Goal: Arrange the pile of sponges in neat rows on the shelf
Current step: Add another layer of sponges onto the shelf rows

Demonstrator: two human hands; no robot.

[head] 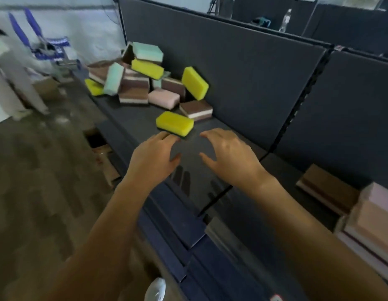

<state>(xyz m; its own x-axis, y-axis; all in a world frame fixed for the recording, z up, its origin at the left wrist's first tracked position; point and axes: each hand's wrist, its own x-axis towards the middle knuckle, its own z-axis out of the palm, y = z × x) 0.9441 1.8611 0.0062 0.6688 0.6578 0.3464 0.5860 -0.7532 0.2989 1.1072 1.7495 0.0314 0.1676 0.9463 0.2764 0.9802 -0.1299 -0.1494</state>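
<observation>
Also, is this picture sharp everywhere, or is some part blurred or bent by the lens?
Head view, middle: the near yellow sponge and the pile are fairly sharp; head view, lower right: the stacked sponges are smeared; head view, right: the upright panel seam leans, a wide-lens effect; head view, centre: soft light, faint shadows on the shelf.

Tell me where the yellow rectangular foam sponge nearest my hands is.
In the head view, the yellow rectangular foam sponge lies flat on the dark shelf just beyond the left hand, in front of a brown-and-white sponge.
</observation>
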